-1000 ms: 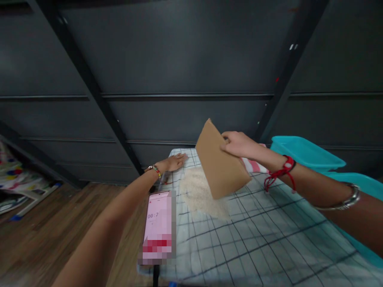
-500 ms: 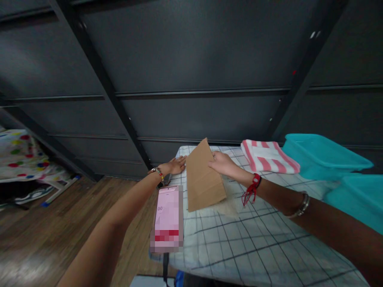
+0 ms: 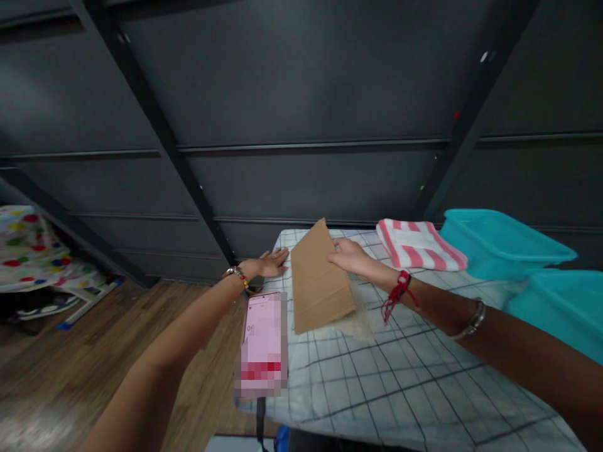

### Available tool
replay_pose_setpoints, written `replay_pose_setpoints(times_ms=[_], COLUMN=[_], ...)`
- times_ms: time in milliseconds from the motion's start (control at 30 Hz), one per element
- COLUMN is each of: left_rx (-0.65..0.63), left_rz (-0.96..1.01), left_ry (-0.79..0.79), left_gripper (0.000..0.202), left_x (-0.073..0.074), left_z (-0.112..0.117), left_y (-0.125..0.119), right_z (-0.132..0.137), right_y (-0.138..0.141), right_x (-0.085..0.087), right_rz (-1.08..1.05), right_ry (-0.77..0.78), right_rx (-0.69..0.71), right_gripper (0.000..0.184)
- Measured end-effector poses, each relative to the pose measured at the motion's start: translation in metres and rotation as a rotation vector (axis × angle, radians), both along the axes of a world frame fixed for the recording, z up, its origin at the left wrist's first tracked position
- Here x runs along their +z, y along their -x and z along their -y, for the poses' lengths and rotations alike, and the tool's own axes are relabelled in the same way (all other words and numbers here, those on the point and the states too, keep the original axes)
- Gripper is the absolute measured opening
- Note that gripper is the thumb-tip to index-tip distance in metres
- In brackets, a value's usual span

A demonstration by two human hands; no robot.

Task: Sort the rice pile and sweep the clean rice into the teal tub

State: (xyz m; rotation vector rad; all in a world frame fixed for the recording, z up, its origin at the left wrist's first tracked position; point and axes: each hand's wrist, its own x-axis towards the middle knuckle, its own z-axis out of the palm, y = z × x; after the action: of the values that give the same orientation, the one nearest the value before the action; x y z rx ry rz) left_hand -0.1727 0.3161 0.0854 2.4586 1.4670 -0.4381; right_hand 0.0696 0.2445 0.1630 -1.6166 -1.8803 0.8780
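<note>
A flat brown cardboard piece (image 3: 318, 282) is tilted over the checked cloth, its lower end toward me. My right hand (image 3: 348, 256) grips its right edge, thumb on the near face and the other fingers hidden behind. My left hand (image 3: 274, 262) lies with its fingers stretched out near the cloth's left edge, just left of the cardboard and holding nothing. Under the cardboard's lower right corner shows a pale, see-through patch (image 3: 360, 323) that I cannot make out. A phone (image 3: 262, 333) with a pink screen lies nearer to me, below my left hand.
The checked cloth (image 3: 377, 383) covers an ironing-board-like surface. A folded pink-and-white striped towel (image 3: 421, 245) lies at the back right, beside a turquoise tub (image 3: 504, 245) and a second turquoise tub (image 3: 560, 307). A dark panelled wall (image 3: 311, 182) rises behind. Polka-dot fabric (image 3: 35, 251) stands far left.
My left hand has shifted slightly left, away from the cardboard's edge. The right hand keeps its hold on the cardboard, which has barely moved. The view has shifted a little.
</note>
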Motion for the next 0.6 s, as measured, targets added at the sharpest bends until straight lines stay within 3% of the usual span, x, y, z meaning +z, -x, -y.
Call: replay_pose_setpoints(times_ms=[133,267,367,500,600], left_rx=[0.004,0.004,0.009,0.018,0.022], left_rz=[0.008,0.034,0.043,0.039,0.039], left_ry=[0.004,-0.010,-0.010,0.003,0.013], left_gripper=[0.063,0.058,0.056,0.054,0.055], left_x=[0.000,0.001,0.001,0.002,0.004], left_z=[0.000,0.000,0.000,-0.001,0.000], left_y=[0.001,-0.001,-0.002,-0.003,-0.003], right_z=[-0.002,-0.001,0.002,0.007,0.008], right_y=[-0.010,-0.029,-0.024,-0.006,-0.012], right_x=[-0.006,0.010,0.019,0.011,0.004], right_rz=[0.030,0.023,-0.010,0.006,0.050], right_ry=[0.042,0.069,0.061,0.044,0.047], right_rx=[-0.011,-0.001,0.009,0.020,0.005], right_gripper=[0.020,0.018,0.024,0.022,0.016])
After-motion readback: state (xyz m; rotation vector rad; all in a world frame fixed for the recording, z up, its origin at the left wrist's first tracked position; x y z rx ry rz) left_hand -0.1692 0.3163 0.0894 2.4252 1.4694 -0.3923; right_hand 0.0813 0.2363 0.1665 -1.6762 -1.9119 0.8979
